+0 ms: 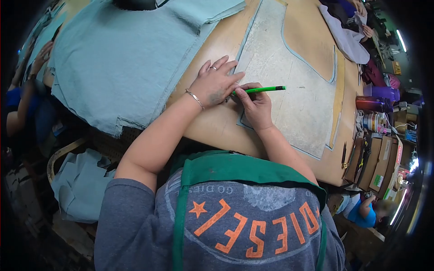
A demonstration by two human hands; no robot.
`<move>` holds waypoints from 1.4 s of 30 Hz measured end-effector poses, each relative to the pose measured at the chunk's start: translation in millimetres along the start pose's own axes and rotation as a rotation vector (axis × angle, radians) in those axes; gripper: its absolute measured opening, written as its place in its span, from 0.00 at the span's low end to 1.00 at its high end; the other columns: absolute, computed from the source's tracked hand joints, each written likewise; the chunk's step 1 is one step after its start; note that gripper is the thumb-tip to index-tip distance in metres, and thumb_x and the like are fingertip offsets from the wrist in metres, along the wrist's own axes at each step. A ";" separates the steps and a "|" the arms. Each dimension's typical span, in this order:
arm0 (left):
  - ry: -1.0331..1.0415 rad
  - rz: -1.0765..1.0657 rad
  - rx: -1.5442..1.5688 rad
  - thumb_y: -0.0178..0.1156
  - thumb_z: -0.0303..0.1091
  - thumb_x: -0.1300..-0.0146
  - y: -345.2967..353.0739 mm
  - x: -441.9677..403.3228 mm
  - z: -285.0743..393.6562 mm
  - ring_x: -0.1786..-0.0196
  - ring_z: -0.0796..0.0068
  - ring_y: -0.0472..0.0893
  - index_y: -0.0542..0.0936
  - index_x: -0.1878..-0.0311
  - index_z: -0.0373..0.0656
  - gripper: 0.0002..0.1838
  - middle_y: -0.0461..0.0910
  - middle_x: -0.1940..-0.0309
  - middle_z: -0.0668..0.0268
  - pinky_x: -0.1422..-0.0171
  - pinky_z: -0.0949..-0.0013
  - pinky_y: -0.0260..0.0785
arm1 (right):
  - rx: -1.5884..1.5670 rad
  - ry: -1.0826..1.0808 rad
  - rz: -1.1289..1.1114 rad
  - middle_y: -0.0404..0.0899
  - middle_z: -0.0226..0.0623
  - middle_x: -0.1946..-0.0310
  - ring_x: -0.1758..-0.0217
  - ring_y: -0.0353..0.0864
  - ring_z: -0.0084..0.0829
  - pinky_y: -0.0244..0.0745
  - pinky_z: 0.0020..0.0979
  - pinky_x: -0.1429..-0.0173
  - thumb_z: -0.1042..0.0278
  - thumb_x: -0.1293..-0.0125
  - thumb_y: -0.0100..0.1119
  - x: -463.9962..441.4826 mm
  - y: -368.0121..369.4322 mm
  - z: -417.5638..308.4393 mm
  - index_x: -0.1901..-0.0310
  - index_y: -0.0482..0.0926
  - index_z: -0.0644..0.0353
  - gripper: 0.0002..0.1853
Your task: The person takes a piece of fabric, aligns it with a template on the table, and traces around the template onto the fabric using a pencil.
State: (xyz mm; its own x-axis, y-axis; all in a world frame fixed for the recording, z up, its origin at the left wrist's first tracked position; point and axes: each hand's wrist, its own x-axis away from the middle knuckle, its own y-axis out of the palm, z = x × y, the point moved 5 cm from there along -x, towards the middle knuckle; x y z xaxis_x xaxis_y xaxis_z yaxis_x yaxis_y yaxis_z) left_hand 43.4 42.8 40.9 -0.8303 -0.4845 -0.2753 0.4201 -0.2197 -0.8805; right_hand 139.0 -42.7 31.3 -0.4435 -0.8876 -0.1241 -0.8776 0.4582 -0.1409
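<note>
My right hand (257,107) is closed round a green pencil (266,89). The pencil's dark end points right and its other end is hidden by my left hand. My left hand (217,82) lies with fingers spread on the left edge of a worn, pale pattern piece (298,101), wearing a ring on one finger. Light blue fabric shows as a thin border (247,34) around the pattern piece, which has a curved cut-out at its upper right. Both hands are close together near the lower left of this piece.
A big stack of light blue fabric (122,58) covers the tabletop (212,128) at left. More fabric (81,185) sits below it. At right are a dark tumbler (374,104), a purple container (382,92) and cardboard boxes (382,160). Other people work at far left, upper right and lower right.
</note>
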 end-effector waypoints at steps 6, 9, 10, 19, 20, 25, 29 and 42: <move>-0.054 -0.016 0.062 0.53 0.42 0.43 1.6 0.2 -2.2 0.35 0.66 0.56 0.73 0.49 0.58 0.17 0.64 0.42 0.67 0.36 0.50 0.47 | 0.061 0.041 0.074 0.74 0.32 0.75 0.72 0.73 0.18 0.68 0.19 0.67 0.72 0.41 0.56 15.5 -38.3 -1.1 0.69 0.70 0.63 0.06; -0.027 -0.008 0.022 0.54 0.41 0.44 0.8 1.6 0.8 0.35 0.65 0.57 0.74 0.50 0.55 0.17 0.65 0.43 0.67 0.37 0.50 0.49 | -0.026 0.115 0.138 0.74 0.32 0.75 0.72 0.73 0.19 0.69 0.19 0.67 0.71 0.40 0.55 20.0 -56.1 3.5 0.68 0.69 0.62 0.06; 0.023 0.012 0.056 0.54 0.40 0.45 1.9 3.1 3.9 0.36 0.65 0.58 0.74 0.51 0.54 0.17 0.65 0.44 0.67 0.38 0.50 0.50 | -0.068 0.144 0.150 0.74 0.32 0.75 0.72 0.74 0.19 0.70 0.20 0.67 0.71 0.40 0.55 18.1 -58.0 1.8 0.68 0.69 0.62 0.06; 0.143 -0.033 0.032 0.52 0.34 0.46 12.4 31.5 52.6 0.37 0.67 0.61 0.74 0.52 0.49 0.16 0.66 0.45 0.66 0.42 0.48 0.55 | -0.363 0.320 0.219 0.76 0.36 0.72 0.71 0.77 0.23 0.73 0.21 0.67 0.69 0.39 0.53 -3.2 -75.6 20.3 0.64 0.67 0.61 0.07; 0.137 -0.042 0.035 0.52 0.33 0.46 12.8 33.4 53.1 0.37 0.67 0.61 0.74 0.52 0.49 0.16 0.66 0.45 0.66 0.42 0.48 0.55 | -0.369 0.333 0.208 0.76 0.36 0.72 0.70 0.77 0.23 0.73 0.22 0.67 0.69 0.39 0.53 -3.1 -75.1 21.1 0.64 0.67 0.61 0.07; 0.146 -0.047 -0.004 0.54 0.36 0.47 10.3 50.2 64.7 0.37 0.68 0.61 0.73 0.52 0.49 0.17 0.66 0.45 0.66 0.41 0.49 0.55 | -0.190 0.312 -0.010 0.75 0.35 0.71 0.70 0.76 0.23 0.72 0.22 0.67 0.70 0.40 0.54 -18.9 -52.5 10.6 0.64 0.69 0.61 0.07; 0.137 -0.029 0.055 0.57 0.39 0.49 8.0 51.4 69.4 0.40 0.69 0.63 0.74 0.54 0.49 0.17 0.67 0.47 0.67 0.42 0.51 0.56 | -0.145 0.274 -0.241 0.75 0.32 0.74 0.71 0.74 0.19 0.70 0.21 0.68 0.70 0.42 0.57 -32.2 -17.1 0.1 0.66 0.70 0.63 0.07; 0.159 0.066 0.100 0.57 0.36 0.50 4.6 52.5 65.8 0.44 0.72 0.67 0.75 0.58 0.46 0.14 0.71 0.52 0.69 0.42 0.59 0.56 | 0.179 0.237 -0.463 0.73 0.26 0.75 0.70 0.71 0.15 0.68 0.20 0.65 0.69 0.42 0.58 -60.0 5.5 6.2 0.69 0.71 0.61 0.07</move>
State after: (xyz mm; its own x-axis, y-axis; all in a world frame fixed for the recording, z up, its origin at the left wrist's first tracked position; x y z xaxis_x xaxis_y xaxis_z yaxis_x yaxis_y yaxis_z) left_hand 25.8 -39.4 47.8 -0.8436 -0.3627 -0.3960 0.5036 -0.2786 -0.8177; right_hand 161.9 13.4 31.9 -0.0651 -0.9750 0.2123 -0.9554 -0.0005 -0.2952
